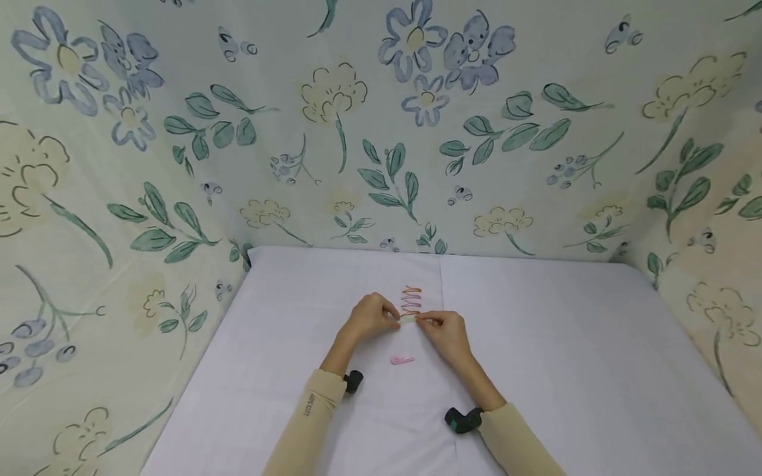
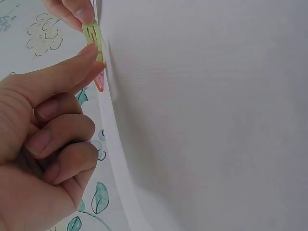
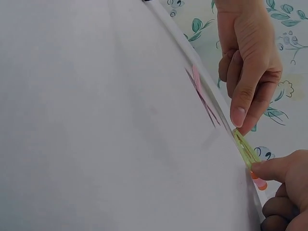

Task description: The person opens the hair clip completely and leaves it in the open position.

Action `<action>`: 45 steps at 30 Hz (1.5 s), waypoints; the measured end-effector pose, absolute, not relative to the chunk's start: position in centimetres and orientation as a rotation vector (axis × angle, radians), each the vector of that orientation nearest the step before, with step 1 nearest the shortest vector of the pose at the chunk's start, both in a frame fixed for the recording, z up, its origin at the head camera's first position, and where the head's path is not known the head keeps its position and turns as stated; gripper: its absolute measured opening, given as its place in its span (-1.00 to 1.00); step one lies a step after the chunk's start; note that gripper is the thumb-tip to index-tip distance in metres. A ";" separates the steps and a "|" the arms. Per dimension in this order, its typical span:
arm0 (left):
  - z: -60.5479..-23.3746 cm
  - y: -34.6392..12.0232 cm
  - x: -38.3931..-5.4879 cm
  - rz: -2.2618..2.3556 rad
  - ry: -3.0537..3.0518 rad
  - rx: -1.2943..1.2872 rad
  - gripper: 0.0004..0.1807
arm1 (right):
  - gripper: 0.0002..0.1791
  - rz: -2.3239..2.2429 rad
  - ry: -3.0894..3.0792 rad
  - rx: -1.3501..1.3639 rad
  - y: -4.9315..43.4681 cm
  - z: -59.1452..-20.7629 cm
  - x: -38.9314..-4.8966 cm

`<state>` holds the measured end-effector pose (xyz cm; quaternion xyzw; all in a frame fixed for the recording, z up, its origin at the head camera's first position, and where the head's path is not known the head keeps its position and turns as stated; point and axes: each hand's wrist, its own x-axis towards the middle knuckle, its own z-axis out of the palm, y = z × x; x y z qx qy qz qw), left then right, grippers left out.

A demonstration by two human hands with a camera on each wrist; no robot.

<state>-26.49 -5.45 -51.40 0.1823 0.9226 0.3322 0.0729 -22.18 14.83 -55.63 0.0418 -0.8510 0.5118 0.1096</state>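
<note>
A yellow-green snap hair clip (image 2: 91, 32) lies between both hands, just below a column of other hair clips. My left hand (image 1: 372, 315) pinches its narrow end between thumb and index finger, the other fingers curled in. At the wider end, the thumb and index finger of my right hand (image 1: 446, 335) pinch the clip. The column of orange, pink and purple clips (image 1: 411, 297) runs away from the hands, its nearest orange clip close by the fingertips. A lone pink hair clip (image 1: 401, 360) rests on the white cloth nearer the body.
White cloth covers the table (image 1: 565, 344), with a crease running near the middle. Behind and beside it hangs a flower-printed curtain (image 1: 333, 152). A black wrist camera (image 1: 354, 381) sits on the left wrist, another black camera (image 1: 463, 420) on the right.
</note>
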 end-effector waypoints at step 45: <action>-51.3 -8.0 -23.9 1.027 2.240 0.732 -0.74 | -0.83 1.540 -2.775 0.244 15.7 -55.1 -16.4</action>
